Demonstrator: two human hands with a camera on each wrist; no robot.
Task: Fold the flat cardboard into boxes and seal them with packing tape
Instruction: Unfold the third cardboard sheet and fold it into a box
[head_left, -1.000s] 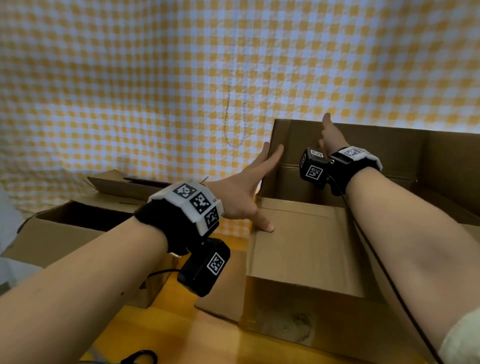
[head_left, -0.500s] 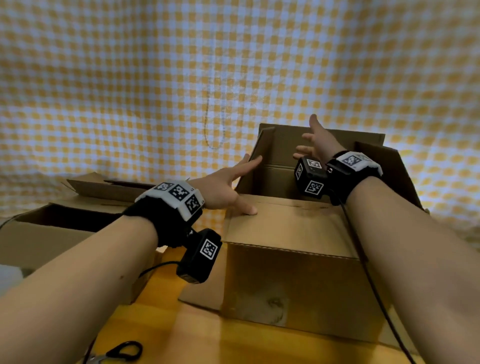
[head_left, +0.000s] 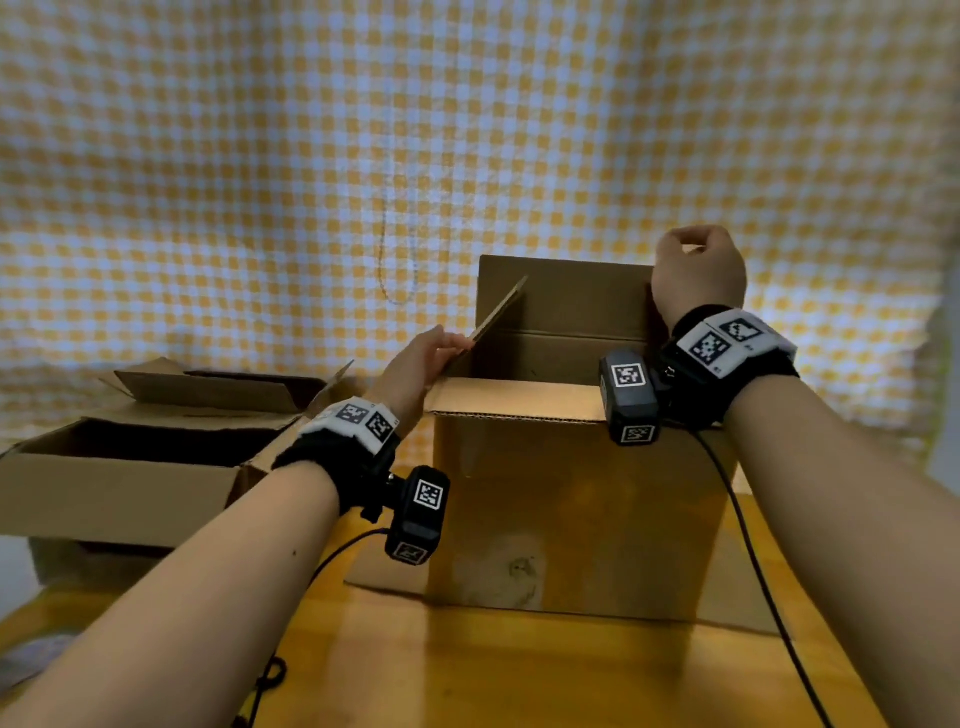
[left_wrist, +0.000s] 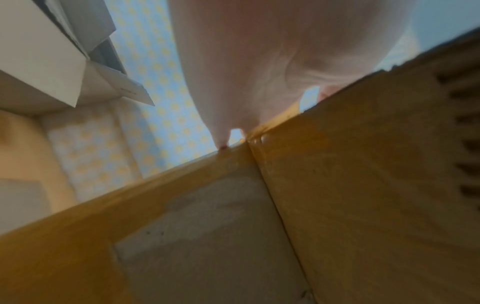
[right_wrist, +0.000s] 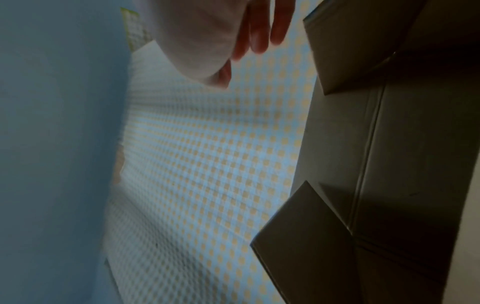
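A brown cardboard box (head_left: 571, 509) stands upright on the wooden table (head_left: 519, 675). Its near flap (head_left: 519, 397) lies folded inward, its far flap (head_left: 566, 291) stands up, and its left flap (head_left: 498, 312) slants upward. My left hand (head_left: 460, 343) reaches to the lower end of that left flap, fingers straight against the cardboard; the left wrist view shows the palm (left_wrist: 246, 61) at the box edge (left_wrist: 363, 185). My right hand (head_left: 696, 265) hovers above the box's rear right corner with fingers curled, holding nothing. In the right wrist view its fingers (right_wrist: 259, 30) are apart from the box (right_wrist: 389, 144).
An open cardboard box (head_left: 130, 457) sits at the left of the table, with another open one (head_left: 218, 384) behind it. A yellow checked cloth (head_left: 467, 156) hangs close behind everything. Black cables run from both wrist cameras down over the table.
The box now stands squarer and farther from me. My left hand has moved from the near flap to the left flap. My right hand has lifted out of the box and curled.
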